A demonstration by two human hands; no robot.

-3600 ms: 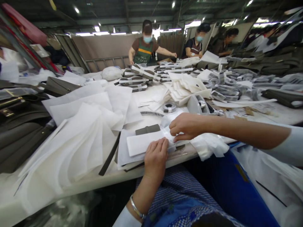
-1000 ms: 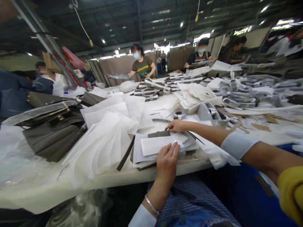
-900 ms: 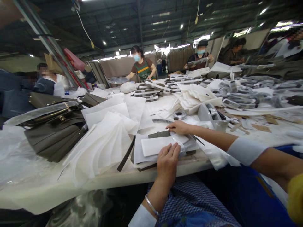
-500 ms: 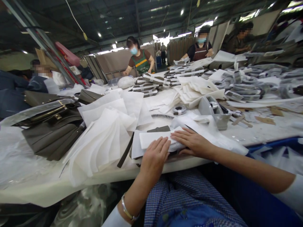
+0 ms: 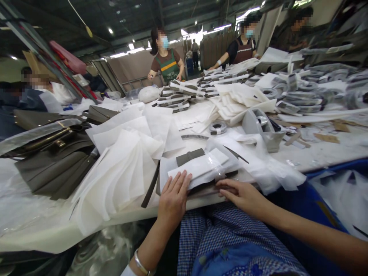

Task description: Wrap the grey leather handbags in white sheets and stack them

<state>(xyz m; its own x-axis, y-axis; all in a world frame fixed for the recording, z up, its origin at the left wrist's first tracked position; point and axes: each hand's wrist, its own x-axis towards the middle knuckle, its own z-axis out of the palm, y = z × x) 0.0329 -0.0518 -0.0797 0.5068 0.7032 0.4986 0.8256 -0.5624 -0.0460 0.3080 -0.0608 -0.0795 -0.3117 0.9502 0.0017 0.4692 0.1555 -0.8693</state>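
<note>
My left hand (image 5: 174, 195) lies flat, fingers stretched out, on the left end of a folded white foam sheet (image 5: 198, 166). Clear tape (image 5: 214, 163) crosses the sheet's right part. Beneath and behind it a dark grey-brown leather piece (image 5: 190, 156) shows, its full shape hidden by the wrapping. My right hand (image 5: 244, 195) is at the bundle's lower right edge, fingers extended and slightly bent, with nothing visible in them. Whether its fingertips touch the bundle I cannot tell. A dark strap (image 5: 151, 184) lies just left of the bundle.
Fanned white sheets (image 5: 120, 172) spread to the left, beside a dark leather bag (image 5: 54, 161). A grey tape dispenser (image 5: 263, 130) and crumpled white wrapping (image 5: 264, 168) are to the right. Wrapped straps (image 5: 178, 94) pile up behind. Two masked co-workers stand across the table.
My right hand has moved off the foam sheet down to the bundle's lower right edge, exposing the tape. My left hand has slid slightly left and down. A co-worker across has straightened up.
</note>
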